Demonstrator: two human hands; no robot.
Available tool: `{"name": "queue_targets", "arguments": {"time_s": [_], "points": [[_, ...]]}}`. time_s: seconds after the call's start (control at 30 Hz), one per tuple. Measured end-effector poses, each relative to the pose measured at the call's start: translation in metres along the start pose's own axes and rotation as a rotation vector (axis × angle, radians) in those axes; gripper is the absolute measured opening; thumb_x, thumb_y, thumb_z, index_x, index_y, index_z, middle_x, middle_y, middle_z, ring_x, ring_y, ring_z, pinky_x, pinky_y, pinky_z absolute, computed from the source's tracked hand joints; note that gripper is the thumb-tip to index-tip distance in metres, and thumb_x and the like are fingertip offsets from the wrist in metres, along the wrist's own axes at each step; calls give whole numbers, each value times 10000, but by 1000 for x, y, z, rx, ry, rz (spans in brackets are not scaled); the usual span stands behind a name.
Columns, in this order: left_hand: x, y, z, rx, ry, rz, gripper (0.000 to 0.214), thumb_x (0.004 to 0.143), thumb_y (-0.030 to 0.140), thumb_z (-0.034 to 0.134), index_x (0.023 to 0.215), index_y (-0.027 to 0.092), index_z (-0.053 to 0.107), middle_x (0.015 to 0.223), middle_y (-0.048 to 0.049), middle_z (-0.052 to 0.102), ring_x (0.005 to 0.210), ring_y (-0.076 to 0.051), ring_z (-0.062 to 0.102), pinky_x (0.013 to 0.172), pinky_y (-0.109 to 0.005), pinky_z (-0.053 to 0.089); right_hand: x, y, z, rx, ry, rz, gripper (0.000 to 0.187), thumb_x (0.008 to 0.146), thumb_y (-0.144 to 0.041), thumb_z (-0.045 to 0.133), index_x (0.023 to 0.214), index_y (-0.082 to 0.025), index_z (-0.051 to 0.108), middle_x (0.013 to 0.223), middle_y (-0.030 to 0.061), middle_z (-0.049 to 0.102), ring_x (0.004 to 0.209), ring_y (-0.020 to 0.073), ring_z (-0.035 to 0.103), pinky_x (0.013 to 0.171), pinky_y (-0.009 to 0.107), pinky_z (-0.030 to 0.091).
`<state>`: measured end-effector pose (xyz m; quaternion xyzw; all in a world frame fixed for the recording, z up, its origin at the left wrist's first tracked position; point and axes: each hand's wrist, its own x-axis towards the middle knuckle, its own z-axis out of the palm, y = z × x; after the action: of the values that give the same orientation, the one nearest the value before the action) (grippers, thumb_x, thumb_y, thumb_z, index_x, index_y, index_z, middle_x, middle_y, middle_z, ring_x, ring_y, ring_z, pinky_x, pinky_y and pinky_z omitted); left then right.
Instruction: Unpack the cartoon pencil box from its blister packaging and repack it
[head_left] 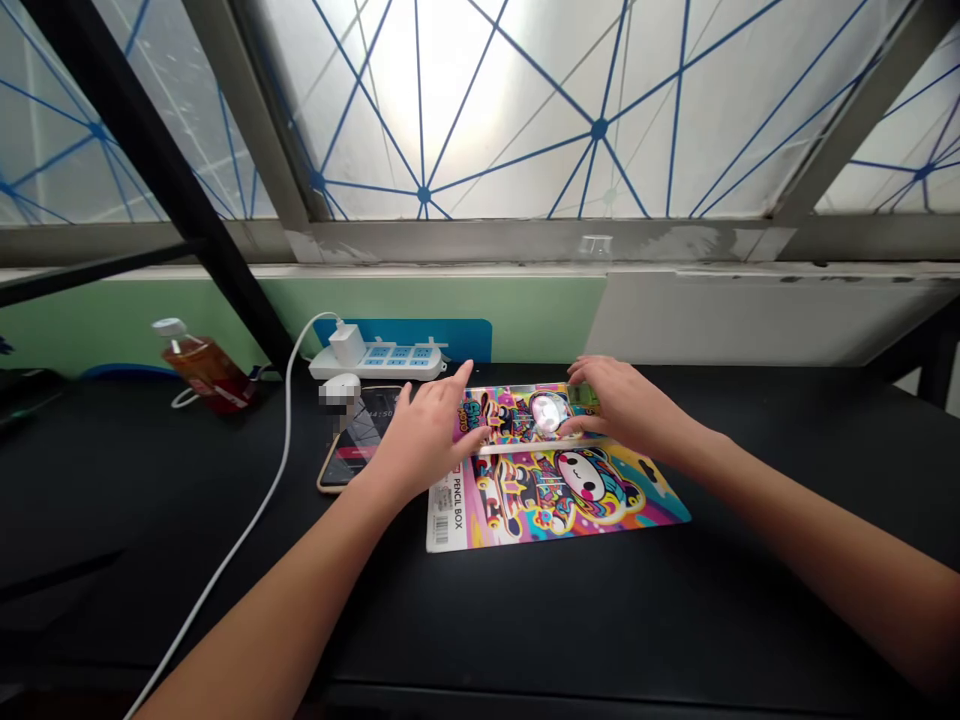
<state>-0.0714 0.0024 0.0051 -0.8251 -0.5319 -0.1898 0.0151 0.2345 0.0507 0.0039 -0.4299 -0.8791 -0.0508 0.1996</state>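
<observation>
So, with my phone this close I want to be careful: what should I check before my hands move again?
Pencil box flat on the table: ok.
Left hand and right hand both on the box: ok.
Phone clear of the left hand: not ok, the hand overlaps its edge in this view.
White cable clear of the box: ok.
Green item at the right hand identified: cannot tell what it is.
Box fully shut: cannot tell.
</observation>
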Motion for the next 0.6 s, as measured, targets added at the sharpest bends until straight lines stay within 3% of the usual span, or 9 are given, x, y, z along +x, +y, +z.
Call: {"name": "queue_targets", "arguments": {"time_s": [0.07,0.13,0.2,0.33,0.47,0.6], "points": [[1,-6,1,-22,57,12,855,941,457,636,1601,219,147,1435,-158,579,1330,-309,529,1158,-612,274,-5,-6,-3,-3,45,7,425,849,-589,684,1050,-222,609,1129,124,710,1067,327,652,1010,542,466],[2,-9,1,-28,132,77,816,918,425,686,1577,236,245,1368,-134,622,1261,-297,577,1140,-570,327,-12,-12,-6,-8,111,-28,321,876,-478,694,1067,-233,614,1088,98,731,1008,310,677,1015,552,459],[2,-8,-3,-7,227,189,666,923,380,689,1509,246,403,1276,-115,656,1190,-286,601,1087,-510,408,-21,-17,-14,-19,189,-99,268,916,-368,656,1138,-225,615,1102,107,726,1010,307,670,970,534,481],[-12,14,-25,63,368,337,364,960,247,604,1324,254,613,1141,-97,675,1084,-272,598,994,-455,487,-52,-25,-33,-85,315,-196,375,944,-242,601,1317,-231,567,1130,123,685,1028,296,632,919,484,501],[-41,43,-41,94,272,393,354,949,172,567,1273,292,644,1198,-76,688,1109,-275,596,1046,-487,457,-95,-35,-38,-59,331,-211,447,928,-209,602,1363,-298,545,1083,86,666,987,271,635,909,460,524],[-76,51,-26,61,193,377,396,946,169,561,1323,274,620,1290,-86,670,1177,-289,597,1080,-497,441,-124,-49,-26,11,323,-263,420,926,-159,581,1323,-294,562,1027,62,676,968,239,669,874,408,572]]}}
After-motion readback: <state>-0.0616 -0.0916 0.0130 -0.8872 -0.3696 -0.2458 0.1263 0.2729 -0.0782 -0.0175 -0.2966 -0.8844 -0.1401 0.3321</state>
